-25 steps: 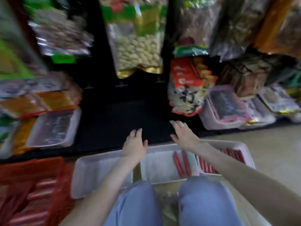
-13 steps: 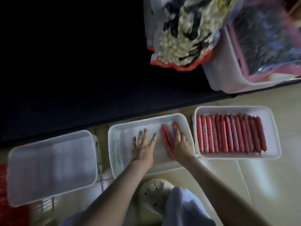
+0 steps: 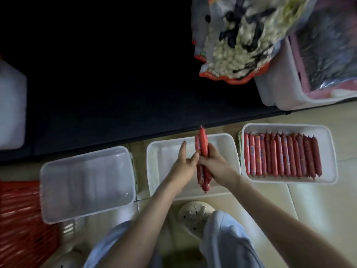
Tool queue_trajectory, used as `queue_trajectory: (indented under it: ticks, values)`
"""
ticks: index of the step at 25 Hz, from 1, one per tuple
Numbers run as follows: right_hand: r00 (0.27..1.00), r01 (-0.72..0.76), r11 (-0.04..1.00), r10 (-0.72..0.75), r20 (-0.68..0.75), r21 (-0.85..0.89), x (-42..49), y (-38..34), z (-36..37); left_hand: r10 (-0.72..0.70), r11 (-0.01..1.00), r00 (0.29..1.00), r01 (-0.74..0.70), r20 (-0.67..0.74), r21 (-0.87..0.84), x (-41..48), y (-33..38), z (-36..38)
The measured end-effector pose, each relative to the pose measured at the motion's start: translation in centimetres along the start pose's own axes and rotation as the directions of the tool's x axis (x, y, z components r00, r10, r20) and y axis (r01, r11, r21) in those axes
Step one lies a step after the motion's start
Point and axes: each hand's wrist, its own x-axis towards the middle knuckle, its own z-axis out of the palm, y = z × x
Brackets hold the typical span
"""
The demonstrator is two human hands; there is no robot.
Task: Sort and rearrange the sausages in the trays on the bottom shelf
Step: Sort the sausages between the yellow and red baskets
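Sausages (image 3: 203,149) are held over the middle tray (image 3: 164,159).
The bundle is clasped around its middle by the curled fingers of the right hand (image 3: 216,169), both ends protruding; the left hand (image 3: 183,166) is pressed alongside with straight fingers.

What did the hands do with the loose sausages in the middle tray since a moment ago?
The right hand scooped them up and now grips a bundle of sausages, raised above the middle tray. The left hand lifted off the tray floor and sits beside the bundle, fingers straight. The right tray, its row of sausages and the empty left tray stayed put.
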Motion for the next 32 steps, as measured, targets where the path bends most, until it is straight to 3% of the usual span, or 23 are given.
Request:
queue_trajectory:
  ticks: [2,4,8,12,15,20,26,32]
  values:
    - [0.991,0.065,0.977,-0.086,0.098,0.201,-4.4,-5.1,1.6,0.065,0.949,0.992,-0.028,0.109,-0.313,-4.4,2.4,-1.8]
    - [0.973,0.141,0.961,-0.179,0.146,0.240,-8.4,-9.3,3.5,0.206,0.903,0.970,-0.138,0.127,-0.406,-8.9,4.5,-3.7]
    - [0.924,0.253,0.954,-0.288,0.251,0.164,-15.6,-15.3,8.7,0.429,0.843,0.900,-0.368,0.077,-0.391,-17.9,6.6,-8.6]
    - [0.864,0.356,0.935,-0.334,0.376,0.012,-22.2,-18.2,15.8,0.521,0.801,0.850,-0.520,-0.082,-0.297,-26.8,4.8,-13.7]
    - [0.833,0.407,0.912,-0.344,0.433,-0.058,-26.1,-18.0,22.3,0.517,0.755,0.817,-0.576,-0.257,-0.312,-32.8,1.6,-17.4]
    - [0.733,0.423,0.902,-0.397,0.553,0.086,-32.0,-15.2,33.7,0.470,0.624,0.702,-0.693,-0.535,-0.362,-42.7,-6.0,-22.4]
    - [0.486,0.423,0.905,-0.264,0.833,0.040,-39.2,-10.3,44.6,0.418,0.353,0.534,-0.841,-0.735,-0.410,-53.3,-15.9,-24.5]
    - [0.279,0.372,0.925,-0.035,0.960,-0.075,-44.9,-4.4,50.5,0.265,0.265,0.333,-0.927,-0.905,-0.264,-59.8,-23.8,-24.7]
